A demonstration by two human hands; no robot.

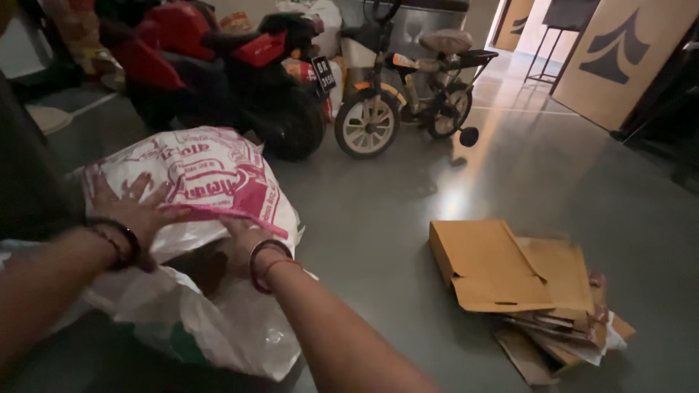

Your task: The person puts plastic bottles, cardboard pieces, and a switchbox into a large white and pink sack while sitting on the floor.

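Observation:
A large white woven sack (211,182) with pink and red print lies on the grey floor at the left. My left hand (135,211), with dark bangles on the wrist, presses flat on the sack's upper flap with fingers spread. My right hand (244,240), with red bangles on the wrist, reaches into the sack's open mouth, its fingers hidden under the flap. Crumpled white sack material (233,327) bulges below my arms.
A stack of flattened brown cardboard pieces (524,284) lies on the floor at the right. Behind stand a red toy ride-on motorbike (218,65) and a small child's bicycle (408,94) with training wheels. Large cardboard boards (619,58) lean at the back right.

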